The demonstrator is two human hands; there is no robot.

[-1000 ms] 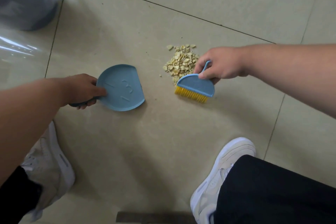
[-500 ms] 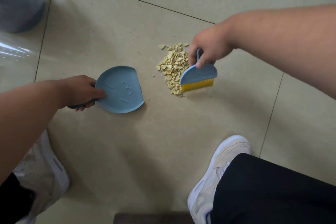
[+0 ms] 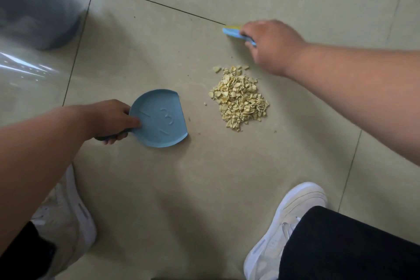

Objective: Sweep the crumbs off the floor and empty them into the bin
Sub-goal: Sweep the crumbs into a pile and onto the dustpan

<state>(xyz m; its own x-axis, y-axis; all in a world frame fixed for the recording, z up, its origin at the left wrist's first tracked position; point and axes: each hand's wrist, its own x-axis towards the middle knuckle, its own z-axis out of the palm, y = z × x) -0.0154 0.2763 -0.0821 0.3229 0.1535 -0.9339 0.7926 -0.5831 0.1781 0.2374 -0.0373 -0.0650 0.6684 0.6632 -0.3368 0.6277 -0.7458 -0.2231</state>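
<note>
A heap of pale yellow crumbs (image 3: 239, 98) lies on the beige tiled floor. My left hand (image 3: 109, 119) grips the dark handle of a blue dustpan (image 3: 160, 118), which rests flat on the floor left of the heap, its straight edge facing the crumbs with a gap between. My right hand (image 3: 270, 46) holds a small blue brush with yellow bristles (image 3: 234, 30) on the floor beyond the heap; most of the brush is hidden by the hand. A grey bin (image 3: 34, 4) lined with a clear plastic bag stands at the upper left.
My two white shoes (image 3: 286, 223) and dark trouser legs fill the lower corners. The clear bag (image 3: 25, 79) drapes from the bin over the floor at the left. Dark tile joints (image 3: 159, 4) run across the floor.
My right hand has carried the brush from the near right side of the heap to the floor beyond it. The dustpan and my left hand have stayed put.
</note>
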